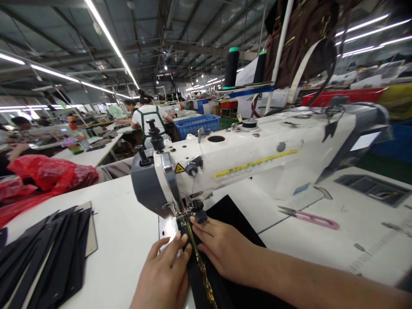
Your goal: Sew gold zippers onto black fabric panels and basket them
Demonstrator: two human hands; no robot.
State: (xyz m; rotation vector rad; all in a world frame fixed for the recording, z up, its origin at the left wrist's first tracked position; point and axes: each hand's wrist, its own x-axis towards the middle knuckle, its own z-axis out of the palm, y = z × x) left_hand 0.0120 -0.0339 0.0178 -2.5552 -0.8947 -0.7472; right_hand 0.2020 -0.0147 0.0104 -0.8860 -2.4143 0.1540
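Observation:
A zipper point(200, 262) with gold teeth on black tape runs under the needle area of a white sewing machine point(257, 150). My left hand point(165, 270) is at its left edge, fingers bent and closed on the black tape. Across from it, my right hand point(225, 246) lies with fingers stretched flat on a black fabric piece point(230, 212), fingertips close to the presser foot. The fabric extends behind and beneath my right hand and forearm. The needle tip cannot be made out.
Pink-handled thread snips point(310, 218) lie right of the machine. Stacked black panels point(58, 257) are at the left, with red plastic wrap point(48, 174) behind. Black thread cones point(231, 68) stand above the machine. A co-worker point(148, 116) sits beside a blue crate point(198, 125).

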